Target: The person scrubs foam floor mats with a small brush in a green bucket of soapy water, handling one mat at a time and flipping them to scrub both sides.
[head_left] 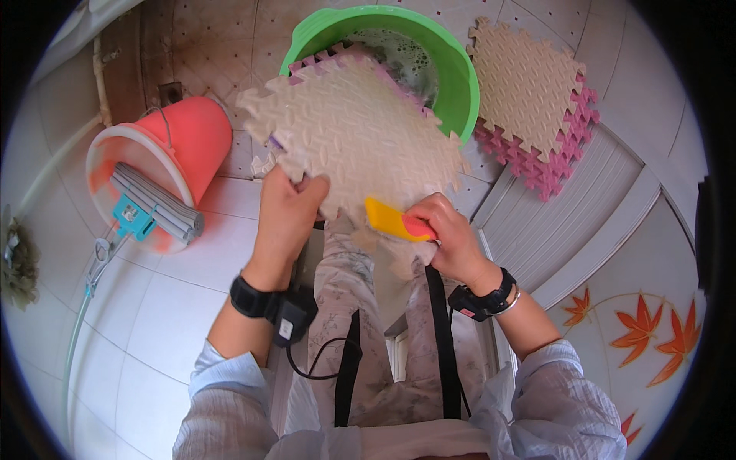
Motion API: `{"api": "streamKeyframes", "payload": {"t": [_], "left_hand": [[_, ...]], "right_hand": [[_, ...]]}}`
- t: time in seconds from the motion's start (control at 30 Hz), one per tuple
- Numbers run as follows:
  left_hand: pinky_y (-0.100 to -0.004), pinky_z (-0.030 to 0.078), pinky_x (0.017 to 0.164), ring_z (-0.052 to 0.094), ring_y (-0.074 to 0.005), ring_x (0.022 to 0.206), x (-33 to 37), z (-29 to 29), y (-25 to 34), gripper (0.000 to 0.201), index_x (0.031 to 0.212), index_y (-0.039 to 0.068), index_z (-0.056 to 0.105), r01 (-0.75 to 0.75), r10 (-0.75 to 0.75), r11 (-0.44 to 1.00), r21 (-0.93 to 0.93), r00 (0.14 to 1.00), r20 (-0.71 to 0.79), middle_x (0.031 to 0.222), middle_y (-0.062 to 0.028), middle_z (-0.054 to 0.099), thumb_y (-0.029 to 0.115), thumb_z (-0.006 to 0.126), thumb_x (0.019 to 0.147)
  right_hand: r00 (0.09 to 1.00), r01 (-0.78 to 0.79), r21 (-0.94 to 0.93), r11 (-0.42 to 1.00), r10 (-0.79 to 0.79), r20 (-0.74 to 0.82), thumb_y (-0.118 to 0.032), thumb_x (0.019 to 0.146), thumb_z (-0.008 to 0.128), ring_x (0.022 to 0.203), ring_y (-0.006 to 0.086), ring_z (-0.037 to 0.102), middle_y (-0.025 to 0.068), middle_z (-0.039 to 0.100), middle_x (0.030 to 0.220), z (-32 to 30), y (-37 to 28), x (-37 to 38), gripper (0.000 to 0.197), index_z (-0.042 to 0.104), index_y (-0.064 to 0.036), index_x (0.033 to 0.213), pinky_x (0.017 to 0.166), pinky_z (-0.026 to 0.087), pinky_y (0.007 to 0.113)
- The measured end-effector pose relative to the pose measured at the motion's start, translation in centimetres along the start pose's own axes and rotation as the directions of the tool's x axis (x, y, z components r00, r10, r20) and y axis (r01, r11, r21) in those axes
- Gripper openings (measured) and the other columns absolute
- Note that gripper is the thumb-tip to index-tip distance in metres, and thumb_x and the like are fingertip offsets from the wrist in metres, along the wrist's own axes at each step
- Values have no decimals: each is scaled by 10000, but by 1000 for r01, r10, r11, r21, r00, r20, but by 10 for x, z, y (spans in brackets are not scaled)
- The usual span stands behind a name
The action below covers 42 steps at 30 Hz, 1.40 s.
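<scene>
White tiled floor: left hand [287,211] grips the beige foam mat [353,138] edge; right hand [448,234], fingers closed on a yellow scrubber [389,221], presses its near edge.

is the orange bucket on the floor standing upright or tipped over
Tipped over. The orange bucket lies on its side on the tiled floor, its open mouth facing the camera, with a sponge mop head resting across the opening.

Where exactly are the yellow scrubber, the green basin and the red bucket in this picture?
yellow scrubber [387,219], head view, on its yellow blade, held in the right hand.
green basin [460,77], head view, on its right rim.
red bucket [195,134], head view, on its outer side wall.
</scene>
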<state>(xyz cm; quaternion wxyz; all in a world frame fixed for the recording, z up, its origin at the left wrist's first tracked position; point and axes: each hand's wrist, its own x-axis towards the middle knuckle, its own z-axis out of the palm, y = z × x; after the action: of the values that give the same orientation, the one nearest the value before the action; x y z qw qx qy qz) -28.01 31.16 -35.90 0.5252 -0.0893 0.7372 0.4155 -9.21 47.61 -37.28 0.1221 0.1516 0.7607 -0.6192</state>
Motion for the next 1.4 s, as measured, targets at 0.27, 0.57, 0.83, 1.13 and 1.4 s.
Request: {"api": "streamKeyframes", "payload": {"t": [0.27, 0.57, 0.83, 1.13, 1.4], "left_hand": [[-195, 446, 574, 542, -77, 696, -17, 29, -46, 378, 1120, -17, 472, -229, 234, 972, 57, 909, -344, 887, -59, 588, -49, 535, 749], [-254, 493, 428, 572, -137, 589, 14, 65, -93, 317, 1077, -11, 473, 20, -241, 865, -501, 892, -381, 847, -75, 577, -25, 517, 764], [-257, 452, 425, 551, -122, 572, 23, 89, -127, 324, 1060, -48, 462, -117, -67, 948, -296, 836, -544, 818, -83, 577, -50, 467, 736], [-251, 463, 409, 524, -118, 580, 17, 73, -110, 477, 1217, -13, 328, -71, -201, 873, -483, 848, -490, 848, -92, 552, -60, 454, 760], [-248, 461, 403, 547, -126, 568, 30, 69, -137, 422, 1180, -1, 363, 19, -252, 843, -538, 897, -363, 834, -84, 565, -64, 462, 774]], "right_hand": [[925, -381, -39, 924, 379, -40, -30, 827, 498, 825, 377, 578, 214, 561, 910, -5, 58, 3, 349, 451, -60, 1171, 682, 457, 429], [906, -422, -324, 847, 384, -178, -140, 859, 416, 850, 418, 597, 273, 601, 958, 8, 183, 140, 462, 342, -60, 1308, 758, 456, 492], [785, -599, -474, 646, 590, -189, -91, 816, 456, 1001, 388, 567, 275, 581, 1054, 10, 257, 205, 536, 339, -70, 1338, 860, 443, 434], [996, -92, -65, 994, 91, -17, -105, 890, 456, 937, 367, 563, 208, 566, 1104, 90, 113, 145, 461, 379, -102, 1344, 822, 444, 372], [962, -272, -131, 953, 265, -69, -96, 881, 406, 712, 417, 573, 285, 567, 827, 104, 132, 203, 471, 347, -92, 1349, 655, 446, 452]]}}
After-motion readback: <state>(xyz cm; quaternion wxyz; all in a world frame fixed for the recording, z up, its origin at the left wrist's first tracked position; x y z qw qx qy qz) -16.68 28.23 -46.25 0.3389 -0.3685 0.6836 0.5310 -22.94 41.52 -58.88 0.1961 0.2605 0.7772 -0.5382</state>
